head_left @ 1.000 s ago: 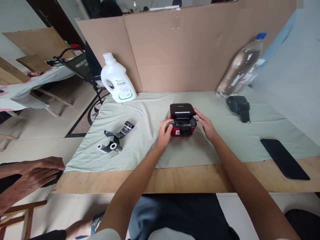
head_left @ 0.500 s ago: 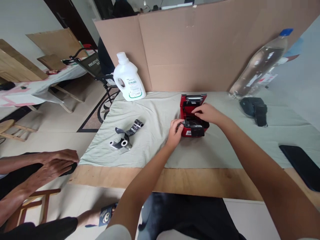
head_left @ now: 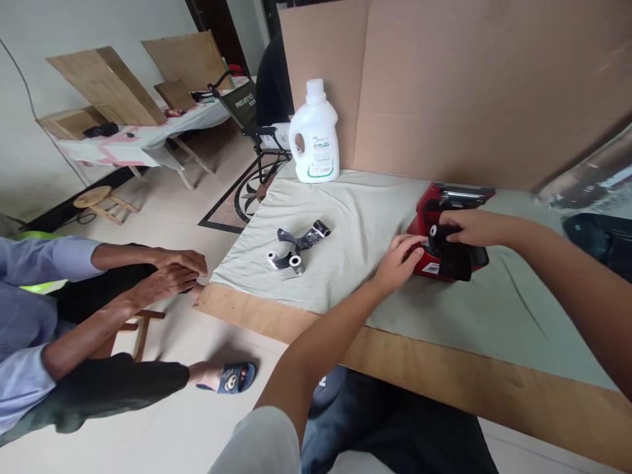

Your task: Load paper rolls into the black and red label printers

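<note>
A red label printer (head_left: 425,264) stands on the cloth with its lid (head_left: 464,192) raised. My left hand (head_left: 399,260) grips the left front edge of the printer, fingers closed over the rim. Inside the printer, my right hand (head_left: 467,227) is closed around a black ribbon roll (head_left: 441,232) whose white core end faces left. A black flap (head_left: 455,263) covers part of the printer's front. To the left lies a loose black ribbon (head_left: 310,237), partly unrolled, with white-cored rolls at its ends.
A white jug (head_left: 316,141) stands by the cardboard panel (head_left: 444,85) at the back. At right are a clear bottle (head_left: 587,174) and a black object (head_left: 600,240). A seated person's hands (head_left: 170,273) rest beside the table's left end.
The view has swung left, so the table things sit further right. My right hand, which was reaching into the open printer, now holds a black ribbon roll there. My left hand stays at the printer.
</note>
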The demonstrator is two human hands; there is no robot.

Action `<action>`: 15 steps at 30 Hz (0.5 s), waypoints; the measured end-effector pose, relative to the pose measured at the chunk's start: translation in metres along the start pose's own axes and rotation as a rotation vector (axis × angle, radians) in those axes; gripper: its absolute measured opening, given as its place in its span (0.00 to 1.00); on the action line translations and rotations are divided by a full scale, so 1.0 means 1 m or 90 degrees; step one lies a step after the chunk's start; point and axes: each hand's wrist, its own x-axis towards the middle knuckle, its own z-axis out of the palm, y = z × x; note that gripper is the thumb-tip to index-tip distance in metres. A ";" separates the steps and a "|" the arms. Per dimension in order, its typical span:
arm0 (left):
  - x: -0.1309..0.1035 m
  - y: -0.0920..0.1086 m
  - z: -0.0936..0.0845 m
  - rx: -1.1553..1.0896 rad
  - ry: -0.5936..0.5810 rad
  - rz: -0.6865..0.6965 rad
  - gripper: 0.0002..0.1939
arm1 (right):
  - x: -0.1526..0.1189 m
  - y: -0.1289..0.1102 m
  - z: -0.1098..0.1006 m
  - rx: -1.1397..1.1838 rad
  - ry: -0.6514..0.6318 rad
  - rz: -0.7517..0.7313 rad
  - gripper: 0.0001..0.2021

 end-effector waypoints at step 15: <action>0.003 -0.014 0.000 -0.045 -0.021 -0.085 0.16 | 0.181 -0.202 0.012 0.035 0.122 -0.197 0.11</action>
